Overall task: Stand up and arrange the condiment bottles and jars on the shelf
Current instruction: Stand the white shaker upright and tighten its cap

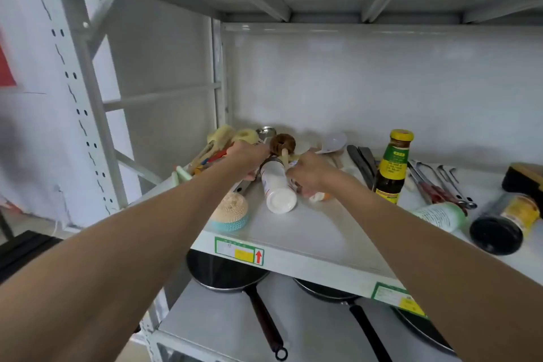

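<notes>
A white bottle (277,189) lies on its side on the white shelf (308,232), base toward me. My left hand (248,159) curls at its cap end, and its grip is hidden. To the bottle's right, my right hand (311,173) closes over a small white-and-orange jar (318,196), mostly covered by my fingers. A dark sauce bottle (392,169) with a yellow cap stands upright to the right. Further right, a green-and-white bottle (440,214) and a dark jar (505,223) with a yellow label lie on their sides.
A brown brush (282,143), wooden utensils (211,150) and a ladle (333,142) are piled at the back left. A round scrubber (230,211) sits near the front edge. Knives and tongs (440,185) lie at the right. Frying pans (226,273) rest on the shelf below.
</notes>
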A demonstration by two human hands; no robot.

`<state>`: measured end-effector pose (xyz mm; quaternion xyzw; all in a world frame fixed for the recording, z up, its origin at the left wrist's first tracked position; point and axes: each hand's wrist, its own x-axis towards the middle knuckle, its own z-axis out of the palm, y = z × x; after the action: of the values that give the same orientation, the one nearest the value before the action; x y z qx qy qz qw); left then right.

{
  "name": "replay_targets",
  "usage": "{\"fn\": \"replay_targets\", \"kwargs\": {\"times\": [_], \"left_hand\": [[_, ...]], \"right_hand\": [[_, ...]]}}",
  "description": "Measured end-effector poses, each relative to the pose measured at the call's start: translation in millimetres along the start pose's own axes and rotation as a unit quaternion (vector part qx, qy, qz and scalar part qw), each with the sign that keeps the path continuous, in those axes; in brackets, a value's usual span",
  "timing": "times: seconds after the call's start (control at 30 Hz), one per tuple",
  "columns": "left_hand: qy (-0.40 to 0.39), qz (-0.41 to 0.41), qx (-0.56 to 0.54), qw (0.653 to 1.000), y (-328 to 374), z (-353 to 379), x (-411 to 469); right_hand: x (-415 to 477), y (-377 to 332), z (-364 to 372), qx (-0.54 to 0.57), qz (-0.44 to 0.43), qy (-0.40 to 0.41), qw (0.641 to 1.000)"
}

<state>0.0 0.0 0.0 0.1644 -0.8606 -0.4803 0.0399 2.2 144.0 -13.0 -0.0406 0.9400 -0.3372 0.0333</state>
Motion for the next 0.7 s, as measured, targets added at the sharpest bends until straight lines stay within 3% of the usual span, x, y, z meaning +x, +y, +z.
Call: {"fn": "replay_targets", "kwargs": {"times": [0.23, 0.37, 0.7], "left_hand": [[-0.049, -0.033, 0.071, 0.996, 7.2, 11.7, 10.8], [-0.09, -0.076, 0.041, 0.992, -2.1, 15.7, 26.9], [-0.105, -0.084, 0.07, 0.988, 7.2, 34.5, 33.6]], "right_hand": [[5.8, -2.9, 10.0, 0.052, 0.033, -0.055, 0.997], [14.4, 3.1, 18.8, 0.066, 0.037, -0.081, 0.994], [22.1, 6.1, 20.8, 0.09, 0.029, -0.1, 0.99]]}}
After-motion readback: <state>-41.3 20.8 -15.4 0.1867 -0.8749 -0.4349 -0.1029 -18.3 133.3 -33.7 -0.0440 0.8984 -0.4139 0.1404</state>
